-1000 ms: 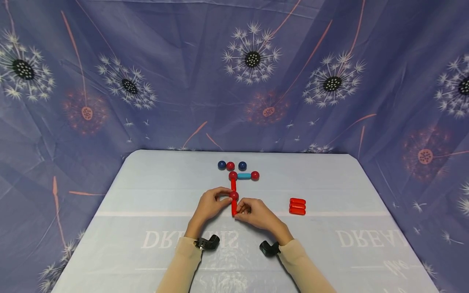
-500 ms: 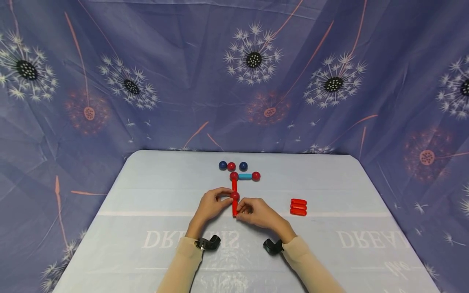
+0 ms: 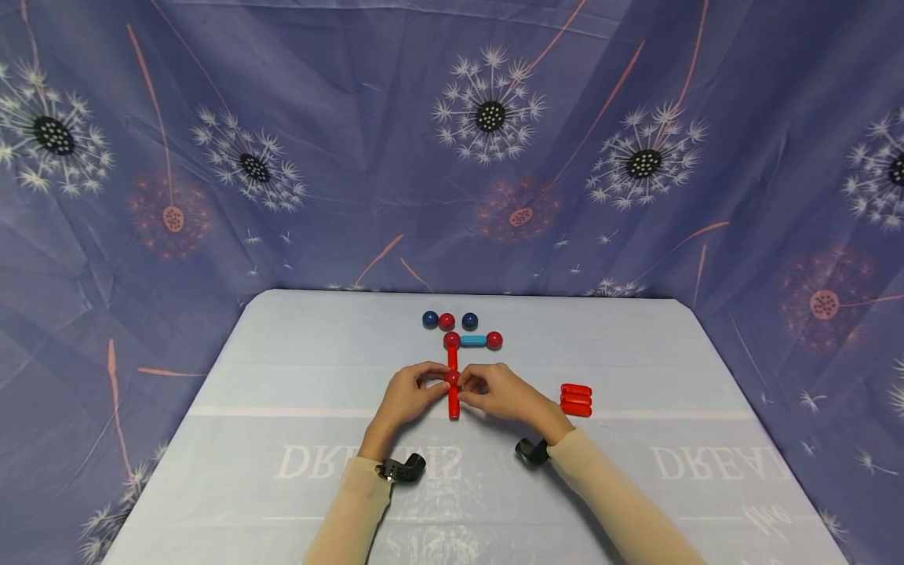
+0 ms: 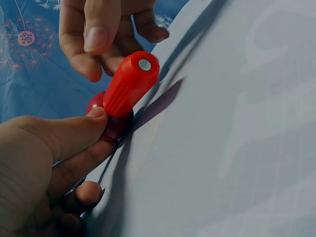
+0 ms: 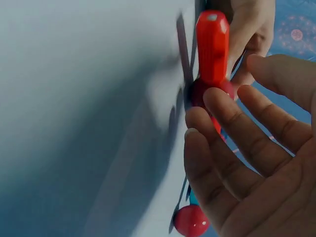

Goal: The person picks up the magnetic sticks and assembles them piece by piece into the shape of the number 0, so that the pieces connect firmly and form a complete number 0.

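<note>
Right hand (image 3: pixel 503 391) has been shifted farther along near red rod (image 3: pixel 453 405), grip parted. Adjoining red ball (image 3: pixel 453 377) is pinched by left hand (image 3: pixel 406 395).

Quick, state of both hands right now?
Left hand: closed, pinching the nearest red ball.
Right hand: open, beside that ball; contact unclear.

A purple-blue cloth (image 3: pixel 381 157), lightly creased, hangs behind the table (image 3: pixel 318 337) and shows along both its sides. White dandelions (image 3: pixel 490 116) and pink ones (image 3: pixel 521 216) are printed on it. The table is whitish, with a pale stripe (image 3: pixel 297 413) and white lettering (image 3: pixel 287 463). Shadows (image 5: pixel 98 148) fall across it.
</note>
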Motion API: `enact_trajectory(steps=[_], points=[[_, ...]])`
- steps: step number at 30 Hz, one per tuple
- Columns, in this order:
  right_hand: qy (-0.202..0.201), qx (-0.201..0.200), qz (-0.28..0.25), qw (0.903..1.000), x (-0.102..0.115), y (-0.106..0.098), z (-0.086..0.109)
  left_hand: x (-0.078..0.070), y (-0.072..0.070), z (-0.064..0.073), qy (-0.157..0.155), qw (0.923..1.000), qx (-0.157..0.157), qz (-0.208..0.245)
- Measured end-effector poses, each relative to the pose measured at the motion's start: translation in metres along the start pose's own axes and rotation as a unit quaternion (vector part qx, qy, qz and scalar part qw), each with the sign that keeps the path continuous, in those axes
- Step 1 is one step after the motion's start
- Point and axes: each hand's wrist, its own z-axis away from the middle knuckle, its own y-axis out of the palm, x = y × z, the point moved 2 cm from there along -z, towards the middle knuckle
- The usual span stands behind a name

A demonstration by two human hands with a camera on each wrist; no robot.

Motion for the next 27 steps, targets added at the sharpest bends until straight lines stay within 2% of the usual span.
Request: enact_trajectory(steps=[13, 23, 27], points=[[0.011, -0.033, -0.002, 0.9994, -0.023, -0.005, -0.013, -0.001, 0.0, 0.0, -0.002, 0.9999, -0.004, 0.009], [0.014, -0.06, 0.011, 0.998, -0.03, -0.007, -0.021, -0.002, 0.001, 0.0, -0.004, 0.9999, -0.003, 0.012], [0.011, -0.066, 0.012, 0.9977, -0.026, -0.012, -0.025, -0.002, 0.001, 0.0, -0.002, 0.9999, -0.004, 0.01]])
